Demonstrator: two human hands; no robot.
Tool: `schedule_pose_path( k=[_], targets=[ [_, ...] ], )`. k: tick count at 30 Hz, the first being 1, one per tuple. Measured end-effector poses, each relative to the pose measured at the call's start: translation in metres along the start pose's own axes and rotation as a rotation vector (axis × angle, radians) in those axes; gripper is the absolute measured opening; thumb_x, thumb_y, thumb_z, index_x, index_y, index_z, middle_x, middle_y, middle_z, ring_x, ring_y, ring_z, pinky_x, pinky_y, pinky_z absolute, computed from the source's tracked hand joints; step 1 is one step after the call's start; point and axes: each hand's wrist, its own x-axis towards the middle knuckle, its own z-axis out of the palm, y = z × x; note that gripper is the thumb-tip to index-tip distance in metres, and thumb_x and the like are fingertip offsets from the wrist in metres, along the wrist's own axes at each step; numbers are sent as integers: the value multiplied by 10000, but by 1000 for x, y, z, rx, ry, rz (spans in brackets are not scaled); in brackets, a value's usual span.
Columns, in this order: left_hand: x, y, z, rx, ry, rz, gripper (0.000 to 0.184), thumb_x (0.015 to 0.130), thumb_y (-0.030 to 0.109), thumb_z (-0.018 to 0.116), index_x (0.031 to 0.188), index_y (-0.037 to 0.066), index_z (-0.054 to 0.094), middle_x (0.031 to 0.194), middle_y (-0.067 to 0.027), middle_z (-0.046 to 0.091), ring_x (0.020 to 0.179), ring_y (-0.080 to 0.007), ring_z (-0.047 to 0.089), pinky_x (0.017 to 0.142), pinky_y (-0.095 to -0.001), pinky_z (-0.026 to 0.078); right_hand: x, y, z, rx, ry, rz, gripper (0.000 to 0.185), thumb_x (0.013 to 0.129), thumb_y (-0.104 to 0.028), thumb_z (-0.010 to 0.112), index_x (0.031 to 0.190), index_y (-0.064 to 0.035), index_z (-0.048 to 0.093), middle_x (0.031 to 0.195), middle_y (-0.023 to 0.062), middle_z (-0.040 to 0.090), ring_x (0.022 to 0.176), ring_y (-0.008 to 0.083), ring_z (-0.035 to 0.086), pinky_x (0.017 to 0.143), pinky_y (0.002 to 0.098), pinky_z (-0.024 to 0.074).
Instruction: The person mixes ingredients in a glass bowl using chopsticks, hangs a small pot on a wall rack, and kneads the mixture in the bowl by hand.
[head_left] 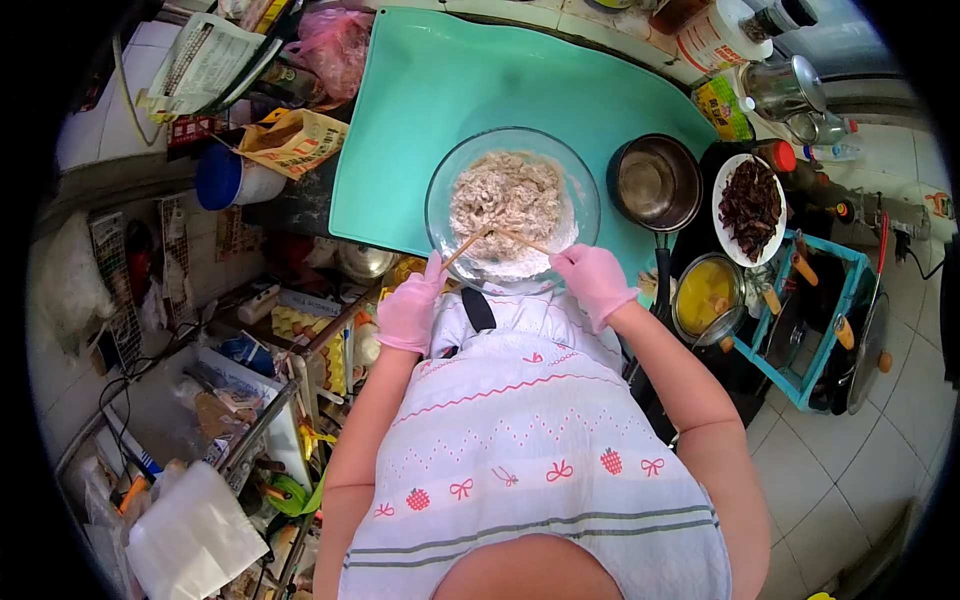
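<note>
A clear glass bowl holds a lumpy, pale dough-like mixture, with loose white flour along its lower side. My left hand, in a pink glove, is closed round one wooden chopstick at the bowl's lower left. My right hand, gloved in pink too, grips another chopstick at the lower right rim. Both sticks slant inward, and their tips come close together at the mixture. Whether the tips touch each other I cannot tell.
The bowl stands on a green mat. To its right are a dark saucepan, a white plate of dark food and a bowl of yellow liquid. A blue crate stands farther right. Cluttered shelves fill the left.
</note>
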Motion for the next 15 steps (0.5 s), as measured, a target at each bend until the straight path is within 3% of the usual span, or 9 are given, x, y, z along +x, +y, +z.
schedule_pose_path(
  k=[1, 4, 7, 10, 15],
  targets=[
    [-2, -1, 3, -8, 4, -4, 361, 910, 349, 546, 1245, 216, 573, 597, -16, 500, 454, -161, 537, 386, -331, 402, -3, 3, -1, 72, -8, 39, 305, 862, -304, 596, 912, -16, 682, 774, 179, 667, 733, 348, 633, 725, 420, 493],
    [-4, -2, 8, -60, 28, -16, 362, 914, 349, 543, 1247, 213, 573, 597, -17, 505, 451, -166, 539, 383, -334, 404, -13, 4, -5, 330, -100, 196, 339, 893, -305, 606, 944, 25, 664, 643, 125, 632, 519, 175, 589, 558, 312, 470],
    [-4, 0, 9, -106, 39, -21, 353, 921, 343, 537, 1245, 212, 582, 597, -19, 513, 457, -171, 546, 393, -333, 419, -19, 6, -9, 292, -59, 208, 332, 897, -311, 609, 982, 6, 659, 659, 110, 638, 525, 166, 594, 542, 314, 463],
    [-2, 10, -2, -84, -8, -12, 338, 926, 329, 536, 1234, 206, 598, 596, -23, 524, 471, -177, 555, 411, -330, 436, -15, 14, -2, 33, 79, -11, 326, 896, -351, 554, 906, -48, 672, 832, 145, 675, 767, 350, 638, 697, 432, 490],
    [-7, 10, 2, -250, 102, -4, 340, 921, 310, 555, 1239, 191, 583, 587, -40, 530, 483, -205, 566, 413, -345, 440, -7, 0, 2, -212, 87, -90, 326, 916, -336, 507, 823, -56, 645, 830, 175, 661, 784, 368, 632, 719, 457, 488]
  ],
)
